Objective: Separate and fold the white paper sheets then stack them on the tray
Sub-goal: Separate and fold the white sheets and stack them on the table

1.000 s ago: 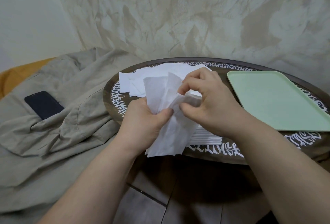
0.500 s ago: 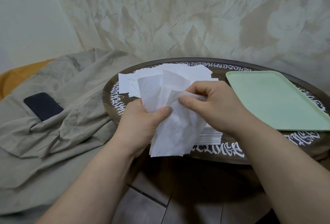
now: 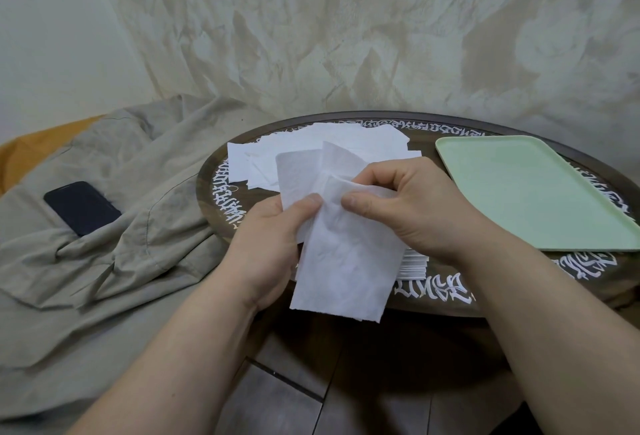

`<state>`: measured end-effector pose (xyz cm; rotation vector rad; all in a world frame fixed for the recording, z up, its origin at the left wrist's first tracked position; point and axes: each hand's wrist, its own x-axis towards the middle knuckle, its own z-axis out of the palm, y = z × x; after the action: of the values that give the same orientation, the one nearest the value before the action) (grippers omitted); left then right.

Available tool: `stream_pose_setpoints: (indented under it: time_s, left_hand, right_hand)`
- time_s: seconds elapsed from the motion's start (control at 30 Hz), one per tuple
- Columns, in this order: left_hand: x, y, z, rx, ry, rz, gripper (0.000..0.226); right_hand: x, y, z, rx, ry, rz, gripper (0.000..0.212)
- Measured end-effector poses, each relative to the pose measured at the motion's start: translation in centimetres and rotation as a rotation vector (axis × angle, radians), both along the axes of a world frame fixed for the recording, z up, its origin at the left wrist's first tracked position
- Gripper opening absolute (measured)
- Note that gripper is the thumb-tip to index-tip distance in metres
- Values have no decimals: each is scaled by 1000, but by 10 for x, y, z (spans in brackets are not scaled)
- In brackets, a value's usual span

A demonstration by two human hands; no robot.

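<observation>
Now both hands, left (image 3: 273, 244) and right (image 3: 412, 212), are pinching sheets (image 3: 346, 261) above table edge; right thumb is sliding closer vs 1s ago, plies peeling apart. Tray (image 3: 540, 199) w/o any stack yet.

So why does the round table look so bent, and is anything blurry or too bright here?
Head view: the wide-angle lens bows the table rim and tray; light is soft and even, without glare; both hands and the held paper sheets look sharp, and the floor beneath lies in shadow.
</observation>
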<state>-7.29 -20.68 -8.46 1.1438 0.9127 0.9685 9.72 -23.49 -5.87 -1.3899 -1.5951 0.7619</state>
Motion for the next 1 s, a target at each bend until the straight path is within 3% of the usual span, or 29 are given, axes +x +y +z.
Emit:
stream_pose_setpoints:
  time_s: [0.23, 0.4, 1.0]
  left_hand:
    - [0, -3, 7, -38, -71, -4, 25]
    - [1, -2, 3, 0, 26, 1, 27]
    - [-1, 3, -11, 148, -41, -75, 25]
  right_hand:
    - [4, -5, 5, -67, 101, 103, 10]
    - [2, -1, 3, -47, 54, 33, 9]
    - [3, 1, 0, -16, 77, -32, 10]
